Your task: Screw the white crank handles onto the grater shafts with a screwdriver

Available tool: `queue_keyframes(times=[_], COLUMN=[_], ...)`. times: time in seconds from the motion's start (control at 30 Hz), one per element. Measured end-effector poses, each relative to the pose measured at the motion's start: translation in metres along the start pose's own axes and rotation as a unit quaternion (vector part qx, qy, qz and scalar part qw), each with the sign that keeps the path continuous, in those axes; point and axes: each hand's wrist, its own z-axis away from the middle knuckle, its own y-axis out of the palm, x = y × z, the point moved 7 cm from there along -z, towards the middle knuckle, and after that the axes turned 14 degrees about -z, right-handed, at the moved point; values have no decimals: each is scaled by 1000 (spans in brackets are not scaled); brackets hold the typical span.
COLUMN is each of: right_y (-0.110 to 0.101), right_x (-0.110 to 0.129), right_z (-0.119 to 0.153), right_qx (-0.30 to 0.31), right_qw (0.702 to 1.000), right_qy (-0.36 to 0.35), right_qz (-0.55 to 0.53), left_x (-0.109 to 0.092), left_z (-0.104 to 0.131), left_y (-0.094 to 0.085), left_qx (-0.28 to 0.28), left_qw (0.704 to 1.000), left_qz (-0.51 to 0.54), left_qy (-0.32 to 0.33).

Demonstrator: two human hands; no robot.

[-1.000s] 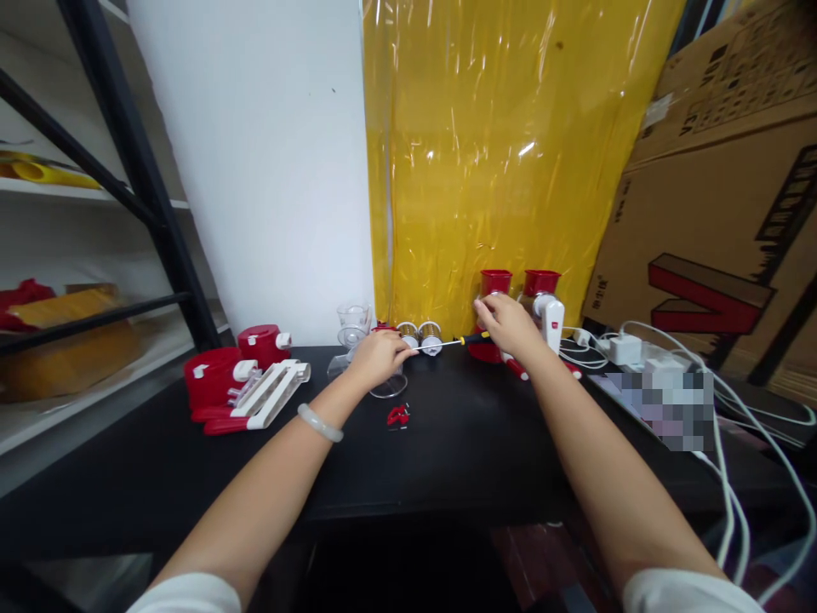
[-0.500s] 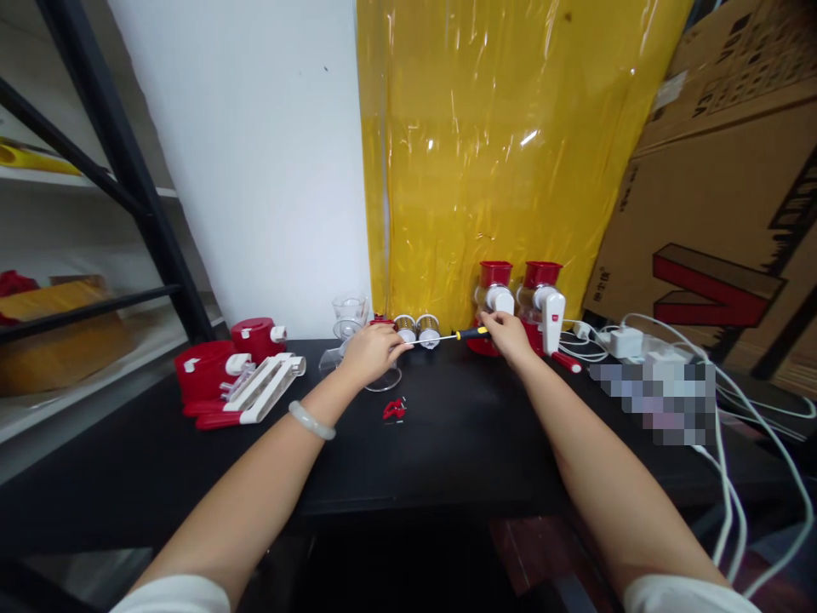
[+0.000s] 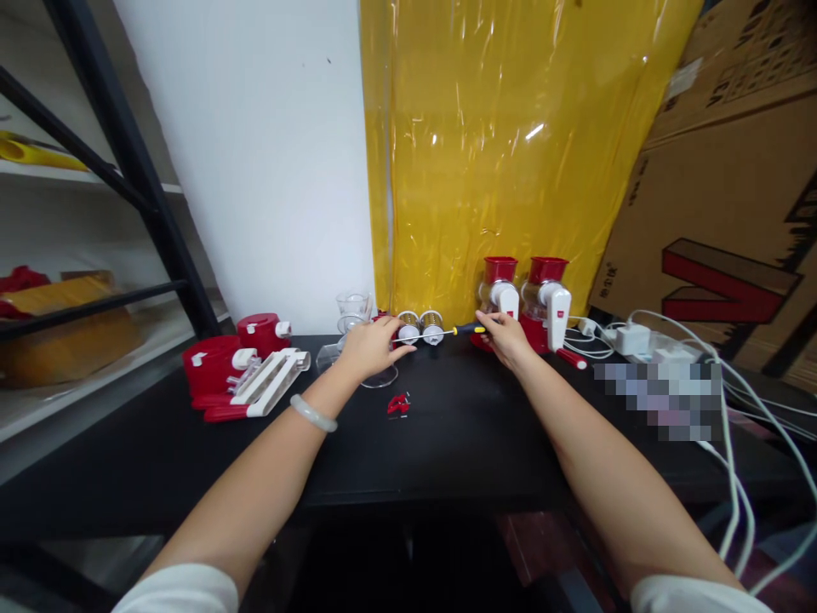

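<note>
My right hand (image 3: pixel 504 335) is closed around the black-and-yellow handle of a screwdriver (image 3: pixel 470 329), which lies level with its shaft pointing left. The shaft's end reaches between the thumb and fingers of my left hand (image 3: pixel 372 347), which are apart. Behind and below my left hand stands a clear plastic housing (image 3: pixel 354 306), partly covered by it. A red part (image 3: pixel 391 335) shows by my left fingertips, its kind unclear. On the table in front lie small red pieces (image 3: pixel 398 403) with small metal pins or screws beside them.
Two metal grater drums (image 3: pixel 432 327) lie behind the screwdriver. Two red-and-white rotary graters (image 3: pixel 550 298) stand at the back right. Red bases (image 3: pixel 214 366) and white crank handles (image 3: pixel 274 383) sit on the left. White cables and chargers (image 3: pixel 631 339) lie at the right, near a cardboard box (image 3: pixel 715 204).
My left thumb and fingers have spread from a pinch at the screwdriver's tip. My right hand still holds the handle. The view has shifted slightly.
</note>
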Motion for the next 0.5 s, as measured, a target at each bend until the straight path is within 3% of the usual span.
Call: queue_keyframes(times=[0.13,0.23,0.37,0.5], right_y=[-1,-1,1,4], right_x=[0,0,0,-1], right_z=[-1,0,1,-1], right_qx=[-2,-4,9,32], right_qw=[1000,1000,998,986], right_qy=[-7,-9,-9,-2], right_qz=[4,-5,-66,-164], left_x=[11,32,68,74], left_z=[0,0,4,8], left_y=[-4,-4,17,35], left_qx=[24,22,62,68], left_qw=[997,989,986,968], left_qz=[68,129,156,241], left_qy=[40,65,6,-4])
